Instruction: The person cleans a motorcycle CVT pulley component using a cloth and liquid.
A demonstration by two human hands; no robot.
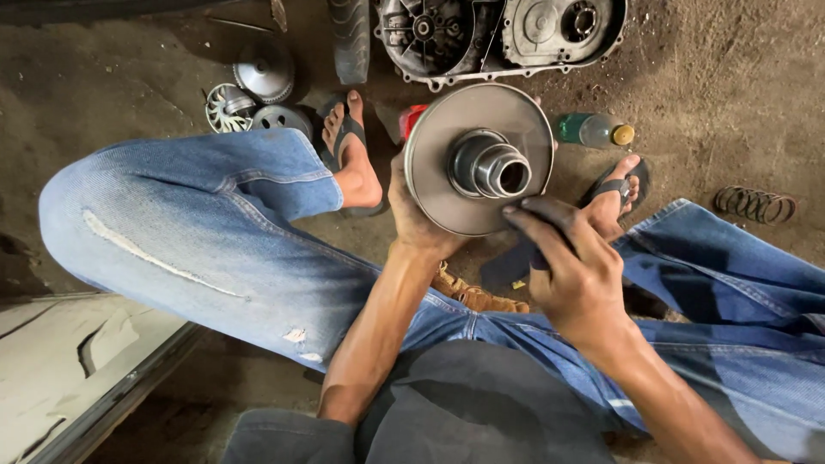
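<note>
Left hand: I see my left hand (pixel 414 216) wrapped around the left rim of the pulley disc (pixel 447 193), clenched on it and bearing its weight; the fingers go behind the disc, so I cannot see them.
Right hand: my right hand (pixel 574 273) comes in from the lower right, fingertips (pixel 516 211) pressed on the disc's lower face just below the hub; it rests there flat rather than gripping, the fingers dark with grease.
Pulley disc: a round grey metal plate held up in the air between my knees, its face tilted toward me, above the dirt floor (pixel 713 77).
Hub: a short steel sleeve (pixel 491 165) stands out from the disc's middle, hollow, its bore open toward me.
Legs: I sit with both knees spread in blue jeans (pixel 206 232), feet in dark sandals (pixel 348 137) on the ground.
Behind the disc: an engine case cover (pixel 507 34) lies on the floor at the top, next to a tyre (pixel 350 34).
Left of it: a finned fan wheel (pixel 225 107) and two round metal parts lie close together.
Right of it: a small green-tinted bottle (pixel 593 131) lies on its side, and farther right a coil spring (pixel 756 204).
</note>
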